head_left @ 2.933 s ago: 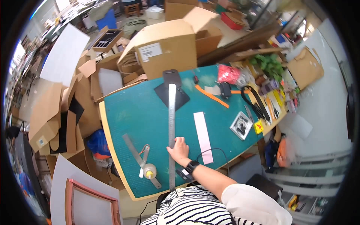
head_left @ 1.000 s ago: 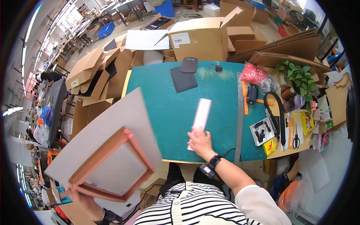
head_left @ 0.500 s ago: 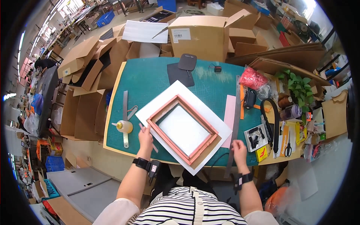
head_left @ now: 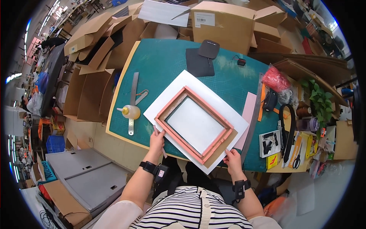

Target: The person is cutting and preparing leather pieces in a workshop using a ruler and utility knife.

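Note:
A white board (head_left: 183, 78) lies tilted over the green cutting mat (head_left: 148, 57), bearing a salmon-coloured rectangular frame (head_left: 179, 141) with a white middle. My left hand (head_left: 156, 143) grips the board's left corner along with a thin pink strip (head_left: 164, 152). My right hand (head_left: 233, 160) pinches the board's lower right edge. A pale pink sheet (head_left: 248, 105) lies partly under the board, beside a long steel ruler (head_left: 254, 114). To the left sit a squeeze bottle (head_left: 130, 112) and metal rulers (head_left: 134, 86).
Dark pads (head_left: 199, 66) lie at the back of the mat. Tools, a white tray (head_left: 268, 152), black straps and a plant (head_left: 316, 99) crowd the right end. Cardboard boxes (head_left: 223, 26) surround the table behind and left; a grey cabinet (head_left: 72, 171) stands lower left. Someone in dark clothing (head_left: 53, 42) is at the far left.
The board with the frame has come from my left side onto the mat and moved slightly right. My right hand left the pink sheet and now holds the board's edge.

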Tool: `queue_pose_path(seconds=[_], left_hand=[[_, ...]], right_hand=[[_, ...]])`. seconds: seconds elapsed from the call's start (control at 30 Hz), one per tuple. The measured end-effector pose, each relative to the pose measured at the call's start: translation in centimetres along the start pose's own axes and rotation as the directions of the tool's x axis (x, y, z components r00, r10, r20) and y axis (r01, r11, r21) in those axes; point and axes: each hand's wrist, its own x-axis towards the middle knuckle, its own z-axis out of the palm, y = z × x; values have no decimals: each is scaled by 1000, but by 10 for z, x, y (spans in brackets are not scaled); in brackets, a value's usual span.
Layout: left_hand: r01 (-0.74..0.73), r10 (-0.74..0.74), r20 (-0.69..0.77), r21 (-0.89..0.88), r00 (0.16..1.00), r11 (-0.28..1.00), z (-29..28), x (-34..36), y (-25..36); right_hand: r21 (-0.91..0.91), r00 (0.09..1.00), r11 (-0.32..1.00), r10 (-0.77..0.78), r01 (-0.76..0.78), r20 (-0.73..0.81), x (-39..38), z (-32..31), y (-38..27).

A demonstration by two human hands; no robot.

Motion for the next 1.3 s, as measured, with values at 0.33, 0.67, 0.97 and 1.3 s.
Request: queue_pose_path(seconds=[0.33, 0.67, 0.97, 1.3], left_hand=[[365, -330, 290, -75, 898, 928, 9, -43, -53], [239, -221, 219, -58, 950, 969, -4, -39, -27], [169, -192, 107, 190, 976, 967, -28, -41, -6], [-571, 513, 290, 170, 808, 803, 9, -52, 0]], right_hand=[[188, 901, 884, -434, 427, -6, 31, -19, -61], [-95, 927, 922, -373, 376, 47, 81, 19, -76], [59, 947, 971, -240, 232, 212, 58, 20, -77], [87, 845, 853, -522, 515, 119, -51, 44, -154]])
